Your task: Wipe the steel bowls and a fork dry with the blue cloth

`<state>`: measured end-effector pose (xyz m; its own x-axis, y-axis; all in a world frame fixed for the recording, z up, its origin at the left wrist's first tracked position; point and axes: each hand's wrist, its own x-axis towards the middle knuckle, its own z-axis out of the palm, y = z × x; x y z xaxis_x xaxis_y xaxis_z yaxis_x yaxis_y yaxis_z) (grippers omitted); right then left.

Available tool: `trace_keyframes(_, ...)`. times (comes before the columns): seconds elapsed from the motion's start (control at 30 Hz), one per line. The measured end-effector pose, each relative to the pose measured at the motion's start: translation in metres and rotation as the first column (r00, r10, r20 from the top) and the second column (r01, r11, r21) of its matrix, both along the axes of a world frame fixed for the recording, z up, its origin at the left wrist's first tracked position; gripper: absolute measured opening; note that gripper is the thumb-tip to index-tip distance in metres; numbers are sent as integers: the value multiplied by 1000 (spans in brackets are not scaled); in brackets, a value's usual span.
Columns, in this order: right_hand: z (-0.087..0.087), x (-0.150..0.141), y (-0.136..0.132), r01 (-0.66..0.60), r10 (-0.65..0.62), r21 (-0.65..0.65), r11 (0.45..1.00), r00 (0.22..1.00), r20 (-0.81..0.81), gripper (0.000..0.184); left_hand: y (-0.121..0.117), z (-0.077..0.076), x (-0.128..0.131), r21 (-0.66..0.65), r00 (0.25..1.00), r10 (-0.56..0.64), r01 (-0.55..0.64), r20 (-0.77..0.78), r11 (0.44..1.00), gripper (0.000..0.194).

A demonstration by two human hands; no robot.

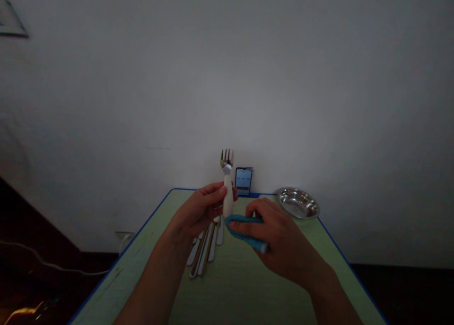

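Upright in front of me is a fork (228,192) with metal tines and a thick cream handle. My left hand (198,210) pinches its handle between thumb and fingers. A folded blue cloth (248,235) is gripped in my right hand (280,240), and the cloth touches the bottom end of the fork's handle. Below and partly behind my left hand, several pieces of cutlery (206,251) with metal and brown-looking handles lie on the table; their far ends are hidden.
The light green table (227,292) has a blue edge and stands against a white wall. A phone (243,181) with its screen lit leans on the wall. At the back right corner sits a shiny metal bowl (298,203). A white cable (81,271) runs at the left.
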<state>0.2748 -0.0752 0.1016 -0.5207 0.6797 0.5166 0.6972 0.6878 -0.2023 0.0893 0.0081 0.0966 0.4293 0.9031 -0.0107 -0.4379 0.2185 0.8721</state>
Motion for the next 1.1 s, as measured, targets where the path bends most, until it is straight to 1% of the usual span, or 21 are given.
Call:
trace_keyframes(0.13,0,2,0,-15,14,-14,1000,1000,-19,40,-1,0,1,11,999,20,-19,-36,1000,22)
trace_keyframes(0.3,-1,6,-2,-25,22,-23,999,994,-108,44,0,-5,-1,25,998,21,-20,-67,999,29)
trace_keyframes(0.43,-2,7,-1,9,-4,28,1000,985,-171,46,-2,-9,-3,35,996,-12,15,-83,999,32)
trace_keyframes(0.63,-5,6,0,96,-71,102,990,971,-228,46,-5,-12,-3,36,991,-63,67,-115,997,34)
trace_keyframes(0.73,-7,6,1,129,-99,113,985,965,-241,47,-6,-12,-4,50,986,-90,98,-138,994,34)
trace_keyframes(0.93,-9,5,2,147,-112,121,982,960,-258,46,-7,-11,-3,48,969,-175,186,-174,981,36)
trace_keyframes(1.1,-10,5,3,157,-118,133,979,958,-262,45,-7,-14,-2,32,964,-203,211,-169,977,35)
